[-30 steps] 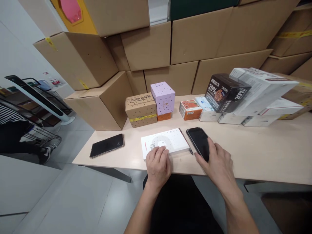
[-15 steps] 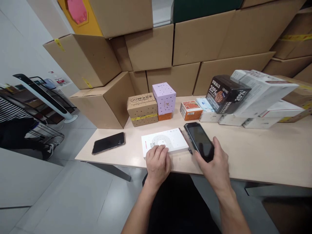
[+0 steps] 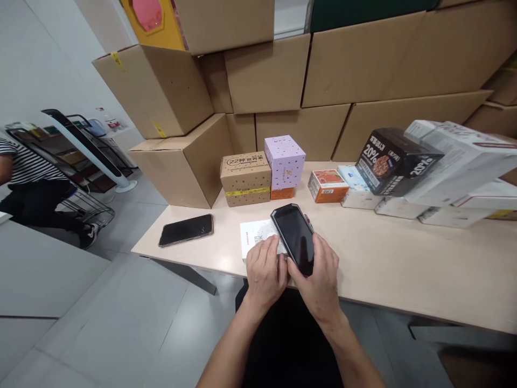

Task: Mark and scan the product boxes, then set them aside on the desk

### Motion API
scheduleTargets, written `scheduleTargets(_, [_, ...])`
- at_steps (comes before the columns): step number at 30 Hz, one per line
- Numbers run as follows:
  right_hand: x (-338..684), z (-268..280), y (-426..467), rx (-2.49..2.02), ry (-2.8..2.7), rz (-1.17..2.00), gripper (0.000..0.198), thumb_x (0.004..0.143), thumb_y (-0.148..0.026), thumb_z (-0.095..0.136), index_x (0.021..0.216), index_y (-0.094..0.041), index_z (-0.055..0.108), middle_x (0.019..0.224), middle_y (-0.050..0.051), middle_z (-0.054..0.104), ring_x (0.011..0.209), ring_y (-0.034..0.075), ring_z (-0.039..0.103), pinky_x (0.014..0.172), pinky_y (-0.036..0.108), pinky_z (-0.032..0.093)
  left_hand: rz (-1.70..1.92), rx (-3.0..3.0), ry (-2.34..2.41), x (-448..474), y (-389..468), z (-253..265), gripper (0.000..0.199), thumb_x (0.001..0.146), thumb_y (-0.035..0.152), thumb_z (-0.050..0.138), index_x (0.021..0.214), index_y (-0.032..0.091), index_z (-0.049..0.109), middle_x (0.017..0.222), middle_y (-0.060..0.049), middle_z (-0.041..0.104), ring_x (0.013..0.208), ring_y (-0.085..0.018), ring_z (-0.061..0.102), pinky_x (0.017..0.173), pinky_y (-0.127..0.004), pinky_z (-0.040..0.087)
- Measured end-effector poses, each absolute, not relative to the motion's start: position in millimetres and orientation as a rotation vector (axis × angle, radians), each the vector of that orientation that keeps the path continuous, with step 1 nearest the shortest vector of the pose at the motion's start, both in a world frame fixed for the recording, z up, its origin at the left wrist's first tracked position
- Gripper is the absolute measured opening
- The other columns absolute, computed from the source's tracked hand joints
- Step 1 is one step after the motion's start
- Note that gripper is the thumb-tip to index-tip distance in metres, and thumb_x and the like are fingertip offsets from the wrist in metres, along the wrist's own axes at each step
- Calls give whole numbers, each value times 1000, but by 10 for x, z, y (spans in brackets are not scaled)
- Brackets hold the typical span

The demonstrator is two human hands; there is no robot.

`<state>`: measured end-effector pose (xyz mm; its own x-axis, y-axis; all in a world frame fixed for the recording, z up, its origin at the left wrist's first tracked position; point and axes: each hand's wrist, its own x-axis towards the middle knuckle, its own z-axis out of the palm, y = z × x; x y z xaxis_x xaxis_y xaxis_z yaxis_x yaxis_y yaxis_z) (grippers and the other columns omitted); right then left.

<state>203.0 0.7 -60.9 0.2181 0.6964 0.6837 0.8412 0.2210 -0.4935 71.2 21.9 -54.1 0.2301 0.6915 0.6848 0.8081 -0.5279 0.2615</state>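
My right hand [image 3: 321,277] grips a black rugged smartphone [image 3: 295,237], its dark screen facing up, thumb on one side and fingers on the other. The phone is above the right part of a white power bank box [image 3: 251,235] and hides much of it. On the box's front edge my left hand [image 3: 264,272] is closed, fingers over the top and thumb low at the front. The two hands are almost touching. A second smartphone [image 3: 186,230], screen dark, lies flat on the table [image 3: 226,258] to the left.
Behind the hands stand a brown carton [image 3: 246,180], a lilac box [image 3: 285,161] and an orange box [image 3: 328,186]. White boxes [image 3: 456,156] and a black box [image 3: 398,161] are piled at the right. Large cardboard boxes [image 3: 266,81] wall the back. A person [image 3: 34,172] sits far left.
My right hand has brought the rugged smartphone leftward, from beside the power bank box to over its right part. My left hand stays on the box. The view has shifted slightly.
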Motion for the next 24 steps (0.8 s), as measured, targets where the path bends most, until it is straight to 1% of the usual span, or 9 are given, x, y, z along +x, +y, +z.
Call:
scheduleTargets(9, [2059,-620,-23,-1487,-1537,-187,76,89,-42,63,153,-18,28,138,22,50,127,35,48,99,60,46,-1196,-2437,-1630,754,177,-444,51,90,15,44,142,15,44,129,-12,63,114,-27,57,99,-44,42])
scheduleTargets(15, [2082,-614,-28,-1471,-1560,-183,78,88,-41,64,153,-16,28,138,24,50,128,36,48,99,60,46,-1267,-2437,-1739,777,159,-402,51,88,12,44,139,15,47,122,-12,64,112,-26,55,98,-44,42])
scheduleTargets(24, [2093,-612,-31,-1453,-1564,-178,79,88,-40,65,153,-18,27,137,22,51,128,35,49,100,59,46,-1334,-2438,-1781,780,148,-356,49,88,13,43,137,18,49,121,-11,64,110,-26,55,97,-44,43])
